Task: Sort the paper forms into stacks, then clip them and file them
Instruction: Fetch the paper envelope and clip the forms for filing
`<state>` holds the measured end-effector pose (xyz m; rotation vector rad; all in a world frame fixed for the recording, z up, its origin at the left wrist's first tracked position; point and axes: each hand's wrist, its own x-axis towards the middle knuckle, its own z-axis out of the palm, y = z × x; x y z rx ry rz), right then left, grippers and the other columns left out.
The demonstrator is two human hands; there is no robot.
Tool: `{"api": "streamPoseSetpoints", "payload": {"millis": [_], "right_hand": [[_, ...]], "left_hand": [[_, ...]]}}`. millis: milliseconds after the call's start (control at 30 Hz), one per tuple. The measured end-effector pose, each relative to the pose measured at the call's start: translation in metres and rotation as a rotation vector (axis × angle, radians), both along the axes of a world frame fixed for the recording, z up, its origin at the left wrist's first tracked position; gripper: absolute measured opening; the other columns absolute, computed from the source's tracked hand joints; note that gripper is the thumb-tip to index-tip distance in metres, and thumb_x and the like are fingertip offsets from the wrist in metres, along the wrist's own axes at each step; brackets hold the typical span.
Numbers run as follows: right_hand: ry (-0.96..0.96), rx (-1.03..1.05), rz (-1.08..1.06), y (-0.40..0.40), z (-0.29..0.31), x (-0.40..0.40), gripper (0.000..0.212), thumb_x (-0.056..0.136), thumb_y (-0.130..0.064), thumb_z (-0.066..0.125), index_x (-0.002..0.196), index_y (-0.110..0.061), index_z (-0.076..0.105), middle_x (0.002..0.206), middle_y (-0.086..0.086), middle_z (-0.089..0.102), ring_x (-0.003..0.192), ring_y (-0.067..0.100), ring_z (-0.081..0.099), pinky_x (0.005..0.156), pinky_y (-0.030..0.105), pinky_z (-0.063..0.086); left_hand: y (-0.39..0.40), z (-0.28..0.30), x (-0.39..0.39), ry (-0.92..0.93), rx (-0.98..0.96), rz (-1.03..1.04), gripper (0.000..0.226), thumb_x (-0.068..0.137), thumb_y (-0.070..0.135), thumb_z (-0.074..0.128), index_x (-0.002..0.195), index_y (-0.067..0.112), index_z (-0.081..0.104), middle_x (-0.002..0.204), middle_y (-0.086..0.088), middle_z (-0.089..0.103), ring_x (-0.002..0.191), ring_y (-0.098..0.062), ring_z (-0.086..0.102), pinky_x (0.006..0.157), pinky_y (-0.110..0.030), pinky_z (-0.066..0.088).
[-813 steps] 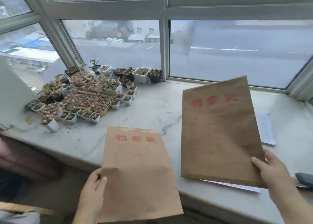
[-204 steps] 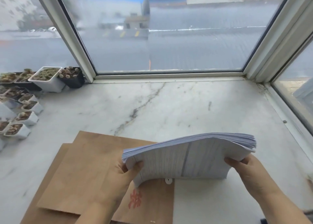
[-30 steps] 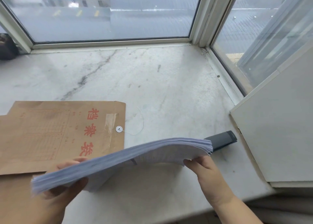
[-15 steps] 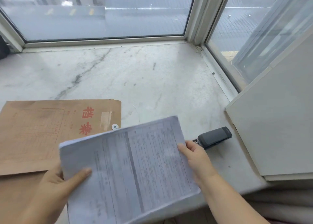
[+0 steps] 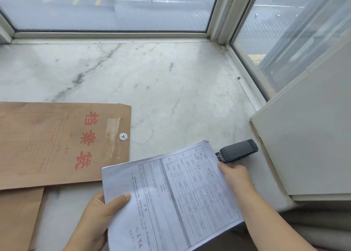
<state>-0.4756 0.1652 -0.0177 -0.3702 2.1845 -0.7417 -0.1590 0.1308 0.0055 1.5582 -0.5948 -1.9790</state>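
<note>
A stack of white printed paper forms (image 5: pixel 171 195) is held face-up over the near edge of the marble bench (image 5: pixel 171 91). The left hand (image 5: pixel 96 218) pinches its lower left edge, thumb on top; the right hand (image 5: pixel 237 176) grips the right edge. A brown kraft envelope with red characters (image 5: pixel 57 142) lies to the left, a dark grey stapler (image 5: pixel 238 151) just beyond the right hand.

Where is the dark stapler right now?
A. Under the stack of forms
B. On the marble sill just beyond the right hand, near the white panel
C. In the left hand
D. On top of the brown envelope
B: the stapler lies on the marble sill just past the right hand, which grips the stack of forms along with the left hand.
</note>
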Motion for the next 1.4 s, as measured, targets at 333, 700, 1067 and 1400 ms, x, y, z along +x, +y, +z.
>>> {"api": "streamPoseSetpoints", "payload": {"millis": [333,700,1067,1400], "right_hand": [[-0.01,-0.114,0.044,0.003,-0.001,-0.001,0.017,0.091,-0.019,0.059,0.085,-0.006,0.068,0.087,0.017,0.071,0.083,0.028,0.065,0.079,0.038,0.051],[-0.118,-0.026,-0.105,-0.002,-0.004,-0.008,0.033,0.077,-0.038,0.073,0.085,-0.007,0.07,0.084,0.015,0.074,0.088,0.038,0.071,0.089,0.054,0.054],[-0.083,-0.015,-0.063,0.005,0.011,-0.009,0.039,0.079,-0.047,0.074,0.087,-0.009,0.071,0.088,0.01,0.074,0.091,0.031,0.068,0.093,0.049,0.052],[0.065,0.019,-0.111,0.002,-0.011,-0.019,0.042,0.081,-0.044,0.065,0.081,-0.002,0.066,0.09,0.019,0.07,0.096,0.042,0.064,0.092,0.056,0.05]], "left_hand": [[-0.009,-0.002,-0.004,0.026,-0.013,0.01,0.027,0.082,-0.009,0.058,0.108,-0.001,0.063,0.094,-0.026,0.071,0.068,-0.036,0.07,0.06,-0.045,0.058],[-0.033,-0.001,-0.009,0.031,-0.016,-0.032,0.056,0.057,0.006,0.072,0.112,-0.001,0.061,0.096,-0.024,0.071,0.072,-0.038,0.071,0.056,-0.041,0.058],[-0.03,-0.009,-0.019,0.074,-0.014,-0.077,0.041,0.07,-0.009,0.072,0.109,-0.001,0.063,0.095,-0.023,0.072,0.071,-0.035,0.071,0.056,-0.039,0.059],[-0.074,-0.003,-0.035,0.056,-0.068,-0.182,0.047,0.063,0.005,0.073,0.109,0.005,0.064,0.097,-0.017,0.073,0.08,-0.035,0.072,0.062,-0.039,0.058]]}}
